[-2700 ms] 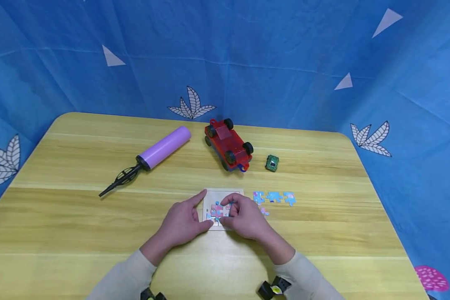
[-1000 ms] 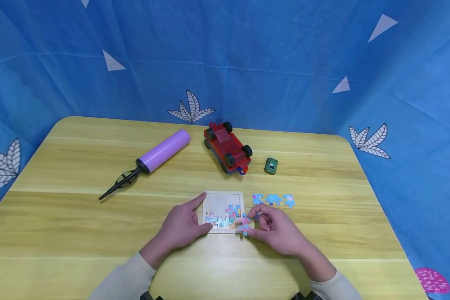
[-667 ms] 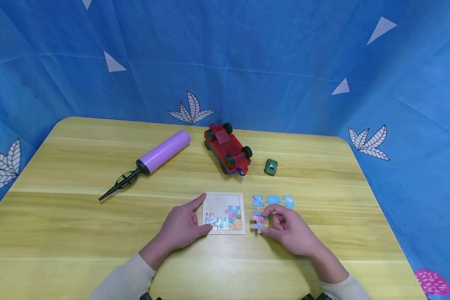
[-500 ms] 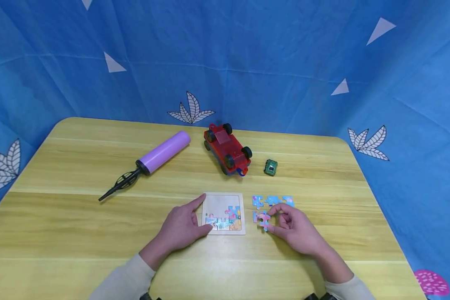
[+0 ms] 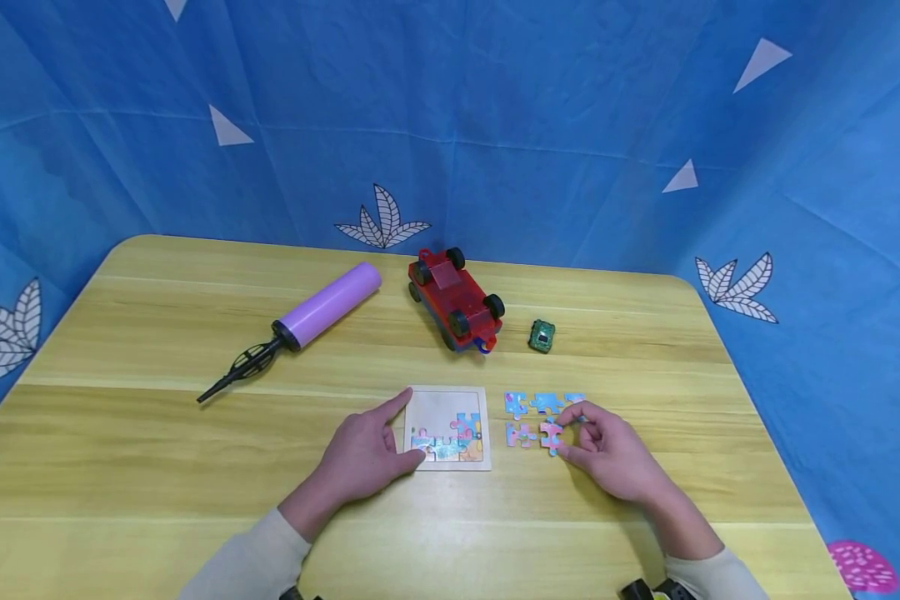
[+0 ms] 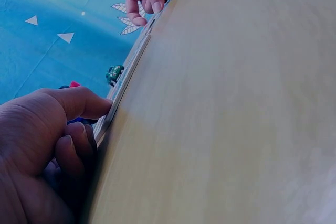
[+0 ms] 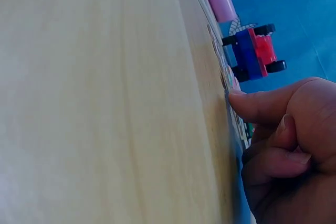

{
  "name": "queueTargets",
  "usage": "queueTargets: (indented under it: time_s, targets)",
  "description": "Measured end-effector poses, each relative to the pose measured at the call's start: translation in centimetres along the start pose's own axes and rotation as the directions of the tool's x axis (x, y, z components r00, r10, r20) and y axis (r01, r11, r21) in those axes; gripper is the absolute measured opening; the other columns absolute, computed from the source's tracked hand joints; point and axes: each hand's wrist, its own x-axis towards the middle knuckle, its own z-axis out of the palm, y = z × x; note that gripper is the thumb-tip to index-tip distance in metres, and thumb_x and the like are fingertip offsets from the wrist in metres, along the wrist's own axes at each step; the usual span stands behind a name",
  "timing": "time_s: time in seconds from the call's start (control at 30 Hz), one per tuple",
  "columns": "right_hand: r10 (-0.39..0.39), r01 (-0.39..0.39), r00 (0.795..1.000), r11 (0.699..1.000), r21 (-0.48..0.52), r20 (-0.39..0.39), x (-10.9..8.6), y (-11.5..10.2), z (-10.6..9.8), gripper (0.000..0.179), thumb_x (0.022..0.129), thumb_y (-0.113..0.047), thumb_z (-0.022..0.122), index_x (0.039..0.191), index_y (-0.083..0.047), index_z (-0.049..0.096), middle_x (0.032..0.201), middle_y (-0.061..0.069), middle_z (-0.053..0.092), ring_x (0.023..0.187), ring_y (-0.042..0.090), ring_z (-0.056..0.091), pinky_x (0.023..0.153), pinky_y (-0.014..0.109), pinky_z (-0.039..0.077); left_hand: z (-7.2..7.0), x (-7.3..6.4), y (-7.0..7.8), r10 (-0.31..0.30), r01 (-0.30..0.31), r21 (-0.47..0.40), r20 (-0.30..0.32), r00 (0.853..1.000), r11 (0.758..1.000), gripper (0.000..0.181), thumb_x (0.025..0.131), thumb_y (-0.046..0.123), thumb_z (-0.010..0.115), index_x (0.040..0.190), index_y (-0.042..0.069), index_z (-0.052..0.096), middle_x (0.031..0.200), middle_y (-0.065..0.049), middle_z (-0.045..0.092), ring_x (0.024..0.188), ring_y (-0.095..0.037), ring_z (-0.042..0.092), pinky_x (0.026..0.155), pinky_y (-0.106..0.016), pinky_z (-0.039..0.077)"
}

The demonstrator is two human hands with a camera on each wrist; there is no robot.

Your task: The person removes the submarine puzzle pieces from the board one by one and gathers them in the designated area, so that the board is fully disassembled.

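Observation:
In the head view, a square wooden puzzle tray (image 5: 441,406) lies on the table, with several joined pieces (image 5: 450,447) along its near side and right corner. My left hand (image 5: 367,450) rests at the tray's left side, forefinger stretched to the far corner and thumb over the near part. Right of the tray, my right hand (image 5: 611,450) pinches a pink and blue puzzle piece (image 5: 550,434) by its right side, at or just above the table. Beside it lies another pink piece (image 5: 521,435); behind are blue pieces (image 5: 546,403), the rightmost partly hidden by my fingers.
Farther back on the wooden table (image 5: 157,467) lie a purple hand pump (image 5: 330,307) with a black nozzle, a red toy vehicle (image 5: 456,300) with its wheels up, and a small green toy car (image 5: 542,336). A blue cloth (image 5: 570,125) hangs behind.
My right hand has carried the pink and blue piece from over the tray rightward to the loose pieces. My left hand has stayed at the tray's left side.

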Motion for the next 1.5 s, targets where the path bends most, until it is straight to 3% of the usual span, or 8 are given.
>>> queueTargets:
  time_s: [0.8, 1.07, 1.2, 1.5]
  targets:
    - [0.048, -0.048, 0.999, 0.998, 0.029, -0.004, 0.1, 0.4, -0.2, 0.028, 0.085, -0.006, 0.078, 0.110, -0.007, 0.065, 0.061, -0.004, 0.036, 0.052, 0.009, 0.035, 0.077, 0.028, 0.040, -0.1, 0.1, 0.1, 0.001, -0.001, 0.020, -0.001, 1.000, 1.000, 0.086, 0.078, 0.029, 0.085, 0.152, 0.014, 0.044, 0.057, 0.006, 0.054, 0.048, -0.012, 0.049, 0.054, -0.032, 0.043]
    - [0.024, -0.018, 0.997, 0.996, 0.086, -0.068, -0.1, 0.0, 0.6, 0.030, 0.082, -0.005, 0.081, 0.108, -0.008, 0.066, 0.061, -0.003, 0.038, 0.053, 0.008, 0.035, 0.059, 0.027, 0.038, -0.1, 0.1, 0.0, -0.005, 0.005, 0.022, 0.007, 1.000, 1.000, 0.086, 0.079, 0.028, 0.085, 0.153, 0.013, 0.044, 0.057, 0.006, 0.054, 0.048, -0.013, 0.050, 0.054, -0.032, 0.043]
    - [-0.014, 0.026, 0.995, 0.992, 0.126, -0.099, 0.0, -1.1, 1.6, 0.033, 0.081, -0.001, 0.080, 0.110, -0.007, 0.066, 0.061, -0.004, 0.037, 0.053, 0.008, 0.035, 0.059, 0.027, 0.039, -0.1, 0.1, 0.0, -0.001, 0.001, 0.018, 0.006, 1.000, 1.000, 0.086, 0.078, 0.029, 0.085, 0.152, 0.012, 0.044, 0.058, 0.006, 0.054, 0.048, -0.013, 0.050, 0.053, -0.032, 0.043]
    - [-0.020, 0.031, 0.998, 0.984, 0.177, -0.065, 0.6, -3.5, 4.5, 0.035, 0.083, -0.005, 0.081, 0.114, -0.009, 0.066, 0.062, -0.004, 0.037, 0.053, 0.008, 0.036, 0.055, 0.025, 0.037, 0.0, 0.0, -0.1, -0.004, 0.004, 0.008, 0.010, 1.000, 1.000, 0.087, 0.078, 0.028, 0.085, 0.153, 0.012, 0.043, 0.058, 0.006, 0.055, 0.048, -0.013, 0.050, 0.053, -0.032, 0.043]
